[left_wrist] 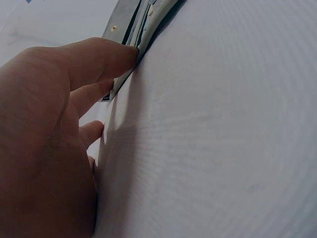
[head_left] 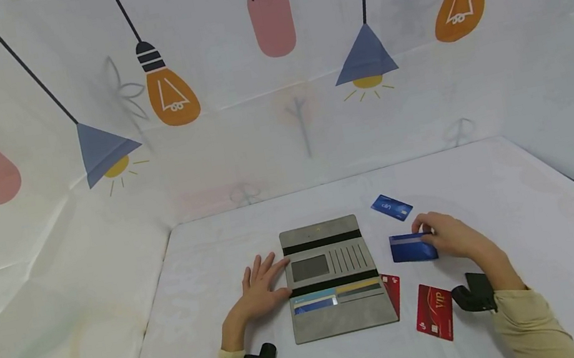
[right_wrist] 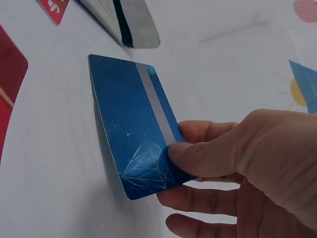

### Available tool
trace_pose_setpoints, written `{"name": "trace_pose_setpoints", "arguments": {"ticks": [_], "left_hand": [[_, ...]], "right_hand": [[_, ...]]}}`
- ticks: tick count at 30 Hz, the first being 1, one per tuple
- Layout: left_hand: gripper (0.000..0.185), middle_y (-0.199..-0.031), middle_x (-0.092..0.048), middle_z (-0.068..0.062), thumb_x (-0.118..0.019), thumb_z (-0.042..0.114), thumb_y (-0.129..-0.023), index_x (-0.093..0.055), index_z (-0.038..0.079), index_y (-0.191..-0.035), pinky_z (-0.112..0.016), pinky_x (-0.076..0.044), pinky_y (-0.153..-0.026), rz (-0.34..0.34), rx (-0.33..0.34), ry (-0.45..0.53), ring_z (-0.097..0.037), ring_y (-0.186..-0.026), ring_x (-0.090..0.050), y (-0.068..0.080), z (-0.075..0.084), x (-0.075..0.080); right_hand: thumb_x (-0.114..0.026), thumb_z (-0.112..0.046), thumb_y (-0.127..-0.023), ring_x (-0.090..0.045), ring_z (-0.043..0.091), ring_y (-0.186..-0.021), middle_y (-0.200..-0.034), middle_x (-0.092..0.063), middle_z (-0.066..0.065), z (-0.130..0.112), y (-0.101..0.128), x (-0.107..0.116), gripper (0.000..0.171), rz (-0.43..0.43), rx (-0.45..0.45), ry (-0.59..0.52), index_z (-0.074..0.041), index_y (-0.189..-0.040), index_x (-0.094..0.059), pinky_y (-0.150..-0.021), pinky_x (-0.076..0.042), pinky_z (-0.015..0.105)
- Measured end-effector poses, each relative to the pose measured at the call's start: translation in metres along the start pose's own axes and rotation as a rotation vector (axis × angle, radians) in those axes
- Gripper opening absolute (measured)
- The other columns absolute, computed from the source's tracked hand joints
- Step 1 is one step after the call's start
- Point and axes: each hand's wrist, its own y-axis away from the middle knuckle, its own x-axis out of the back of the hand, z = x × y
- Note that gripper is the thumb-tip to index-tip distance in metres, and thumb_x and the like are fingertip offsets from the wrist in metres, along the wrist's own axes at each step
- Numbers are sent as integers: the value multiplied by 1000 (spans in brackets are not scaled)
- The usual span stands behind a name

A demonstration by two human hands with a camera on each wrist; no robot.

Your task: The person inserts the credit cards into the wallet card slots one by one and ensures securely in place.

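Observation:
A grey wallet (head_left: 339, 322) lies unfolded on the white table, with card slots, a clear window and two cards in its lower pockets. My left hand (head_left: 261, 294) rests at the wallet's left edge, fingers spread; in the left wrist view the thumb (left_wrist: 106, 57) touches that edge. To the right of the wallet, my right hand (head_left: 452, 233) pinches a blue card (right_wrist: 126, 114) between thumb and fingers. The card has a pale stripe and a white line pattern, and it is tilted above the table.
Another blue card (head_left: 391, 207) lies beyond the right hand. A red VIP card (head_left: 435, 312) lies nearer, by the right wrist. One more red card (head_left: 394, 294) sticks out from under the wallet's right edge. A white printed sheet (head_left: 258, 145) hangs behind the table.

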Motion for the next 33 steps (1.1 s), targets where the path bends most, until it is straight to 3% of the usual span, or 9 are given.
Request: {"name": "trace_pose_setpoints", "arguments": {"ticks": [8,13,33], "left_hand": [[62,-163,-22,-17,-62,28,-91,-44,17,-150,-62,5,-117,-12,2,-6,-42,-151,1,0,0,1],[62,-162,-23,-19,-62,28,-91,-45,15,-149,-63,5,-116,-10,-9,4,-44,-151,0,1,1,1],[61,-163,-23,-16,-63,29,-91,-45,18,-149,-63,5,-116,-5,10,3,-42,-151,1,0,1,0]], "right_hand": [[-60,0,-93,-58,27,-86,-95,-63,13,-14,-3,-4,15,32,35,-24,-4,-107,-60,-77,-53,46],[-60,0,-93,-59,24,-82,-95,-66,12,-26,-6,-7,16,23,58,-33,-6,-107,-60,-70,-53,38],[-60,-2,-94,-62,18,-83,-100,-68,7,-74,-8,-21,19,-13,116,-55,-12,-110,-62,-72,-57,35]]}}
